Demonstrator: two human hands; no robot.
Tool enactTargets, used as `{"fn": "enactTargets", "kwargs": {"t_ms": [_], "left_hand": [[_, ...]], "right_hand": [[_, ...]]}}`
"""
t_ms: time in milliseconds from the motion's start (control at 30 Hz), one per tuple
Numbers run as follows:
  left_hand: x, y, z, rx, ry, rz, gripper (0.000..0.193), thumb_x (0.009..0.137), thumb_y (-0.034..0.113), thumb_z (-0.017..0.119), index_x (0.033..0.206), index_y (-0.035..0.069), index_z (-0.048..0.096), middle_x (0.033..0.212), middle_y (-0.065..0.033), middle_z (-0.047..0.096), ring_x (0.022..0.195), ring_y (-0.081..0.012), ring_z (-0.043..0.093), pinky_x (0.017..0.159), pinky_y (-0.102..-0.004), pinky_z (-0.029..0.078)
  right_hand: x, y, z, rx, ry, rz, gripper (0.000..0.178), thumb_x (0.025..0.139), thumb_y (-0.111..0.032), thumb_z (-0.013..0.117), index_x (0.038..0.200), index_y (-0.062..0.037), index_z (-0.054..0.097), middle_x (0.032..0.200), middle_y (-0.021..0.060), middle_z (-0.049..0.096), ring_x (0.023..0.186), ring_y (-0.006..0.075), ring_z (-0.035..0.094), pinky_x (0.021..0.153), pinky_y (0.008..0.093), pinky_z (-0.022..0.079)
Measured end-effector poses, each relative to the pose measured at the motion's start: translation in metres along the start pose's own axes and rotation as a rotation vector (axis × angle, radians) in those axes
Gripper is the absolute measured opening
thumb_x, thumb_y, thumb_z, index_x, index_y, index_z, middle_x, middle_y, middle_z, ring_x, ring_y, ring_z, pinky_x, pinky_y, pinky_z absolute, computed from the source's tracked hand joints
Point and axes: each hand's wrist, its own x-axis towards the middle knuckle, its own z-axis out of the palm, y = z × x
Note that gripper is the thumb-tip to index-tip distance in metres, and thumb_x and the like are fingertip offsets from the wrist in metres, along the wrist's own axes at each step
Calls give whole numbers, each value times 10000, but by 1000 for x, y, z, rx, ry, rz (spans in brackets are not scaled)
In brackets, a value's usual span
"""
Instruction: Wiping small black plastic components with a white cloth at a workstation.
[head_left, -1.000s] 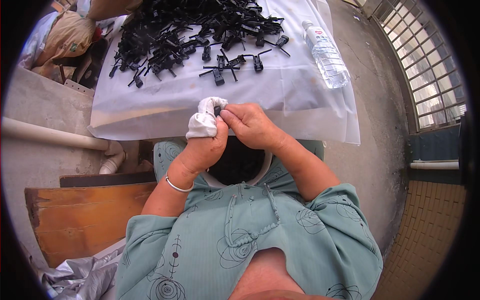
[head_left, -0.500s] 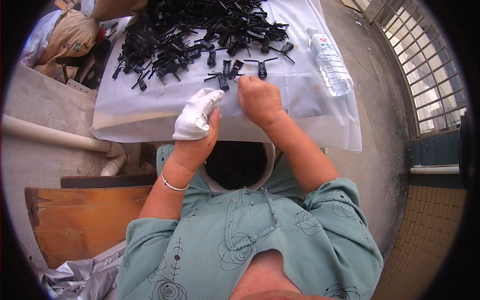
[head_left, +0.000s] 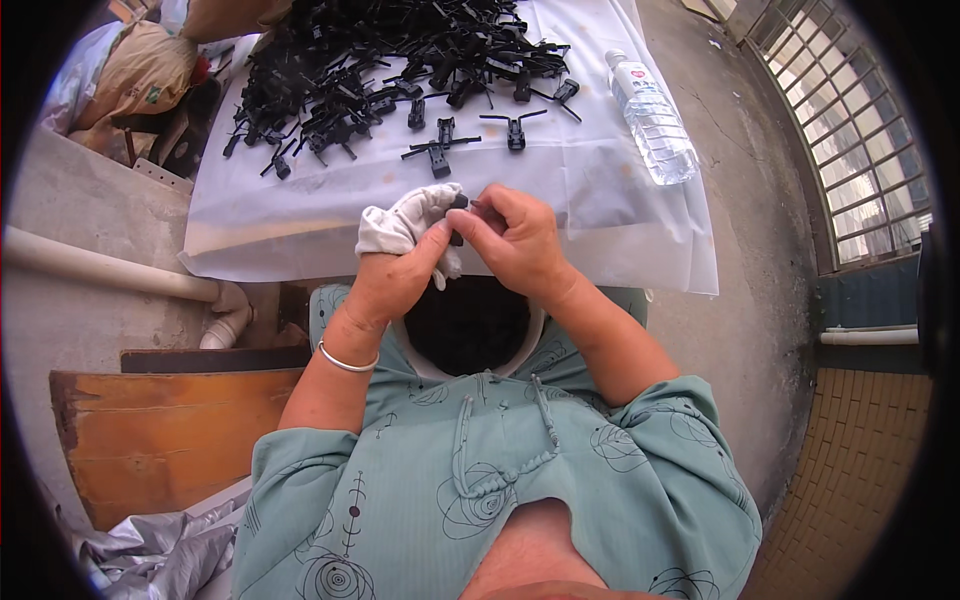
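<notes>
Pulling in close, the right hand (head_left: 522, 235) had met the left hand (head_left: 402, 265) again; half a second earlier they were apart, with the right one way out by the loose black parts (head_left: 438, 158). That little group had also dropped by one piece since then.

As for grip, both hands were half curled and right up against each other. The left one, fingers wrapped in a white cloth (head_left: 395, 226), pinched a small black part (head_left: 459, 204). The right one had its thumb and index finger bent in toward that same part. Couldn't tell whether it held a second bit too, because the fingers and cloth blocked most of the view.

Nearest to the green top (head_left: 400, 480) was a round container (head_left: 537, 330) with a pale rim and dark stuff inside, and the part was held up just beyond it, in front of the plastic-covered table (head_left: 300, 220). Past the fingers lay the loose ones, then a big tangled pile (head_left: 310, 85) of the same black stuff. A clear bottle (head_left: 655, 125) was off to its right, with a barred window (head_left: 860, 110) beyond that.
</notes>
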Motion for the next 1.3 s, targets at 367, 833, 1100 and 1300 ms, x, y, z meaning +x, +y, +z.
{"fn": "enactTargets", "kwargs": {"t_ms": [367,833,1100,1300], "left_hand": [[-2,-10,6,319,170,211,274,811,35,555,1074,-42,542,889,-84,610,718,-94,559,617,-232,483],[0,-11,-3,251,127,358,320,856,55,530,1162,3,453,846,-42,572,700,-88,520,636,-220,453],[-5,0,-2,316,-8,56,355,900,83,402,1251,29,373,816,-6,540,582,-30,411,496,-163,343],[-9,3,-1,-116,-178,-51,330,859,61,381,1185,15,389,696,10,440,488,-38,326,434,-182,290]], "right_hand": [[-3,-2,1,141,-176,76,263,913,-167,468,728,8,532,590,79,491,545,159,422,532,294,383],[-4,-6,-8,72,-204,172,143,842,-129,566,770,-6,568,584,97,494,518,187,464,506,311,392],[-1,2,-13,8,-144,-143,112,739,-44,677,836,-35,623,626,39,508,548,85,447,512,225,383],[-4,2,0,406,-97,284,115,782,-79,676,820,-33,578,678,-39,529,604,25,430,525,196,373]]}}
